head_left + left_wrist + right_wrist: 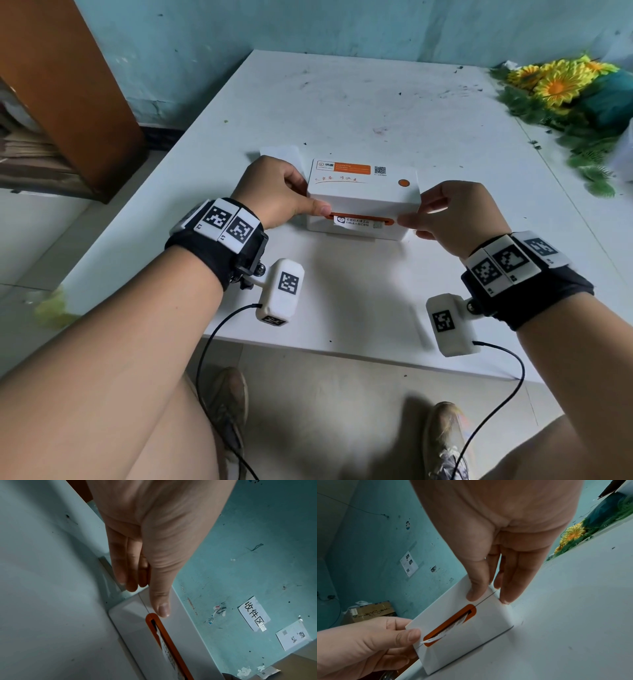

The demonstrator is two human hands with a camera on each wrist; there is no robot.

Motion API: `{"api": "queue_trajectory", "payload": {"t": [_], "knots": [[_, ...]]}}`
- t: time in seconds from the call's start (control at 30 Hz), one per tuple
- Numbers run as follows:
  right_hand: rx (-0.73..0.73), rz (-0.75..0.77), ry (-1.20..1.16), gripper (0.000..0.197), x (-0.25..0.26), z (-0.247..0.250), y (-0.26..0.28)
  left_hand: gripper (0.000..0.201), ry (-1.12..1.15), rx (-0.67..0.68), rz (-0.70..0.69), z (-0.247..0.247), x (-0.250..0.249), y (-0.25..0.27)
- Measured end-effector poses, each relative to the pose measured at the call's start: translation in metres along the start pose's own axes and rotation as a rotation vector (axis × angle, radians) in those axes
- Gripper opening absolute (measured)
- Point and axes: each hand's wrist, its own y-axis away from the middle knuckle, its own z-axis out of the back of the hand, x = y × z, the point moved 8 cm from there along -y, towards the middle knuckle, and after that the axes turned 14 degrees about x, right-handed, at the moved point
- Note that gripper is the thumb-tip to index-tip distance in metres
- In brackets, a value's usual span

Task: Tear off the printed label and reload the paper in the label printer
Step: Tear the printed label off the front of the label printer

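A white label printer with an orange slot stands mid-table, lid down. A short printed label sticks out of the slot and also shows in the wrist views. My left hand grips the printer's left end, thumb on the front just above the slot end, fingers along the side. My right hand grips the right end, thumb on the front by the lid seam, fingers on the side wall.
The white table reaches back to a teal wall. A loose white sheet lies just behind my left hand. Artificial sunflowers are heaped at the back right. A brown cabinet stands left of the table.
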Motion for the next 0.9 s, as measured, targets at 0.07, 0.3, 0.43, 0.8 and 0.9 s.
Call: {"api": "queue_trajectory", "payload": {"t": [0.07, 0.3, 0.43, 0.8, 0.9], "knots": [[-0.003, 0.004, 0.015, 0.029, 0.0, 0.001, 0.0, 0.04, -0.019, -0.003, 0.002, 0.0, -0.003, 0.002], [-0.027, 0.013, 0.067, 0.026, 0.001, 0.006, -0.002, 0.03, -0.068, 0.009, 0.008, 0.0, -0.008, 0.006], [-0.027, 0.004, 0.101, 0.026, 0.001, 0.007, -0.002, 0.033, -0.082, -0.008, 0.006, 0.001, -0.01, 0.008], [-0.022, -0.02, 0.164, 0.031, 0.011, 0.011, 0.006, 0.035, 0.096, -0.014, -0.011, 0.0, 0.002, -0.002], [-0.028, -0.015, 0.15, 0.034, 0.013, 0.012, 0.009, 0.027, 0.221, 0.003, 0.0, -0.003, 0.004, -0.003]]}}
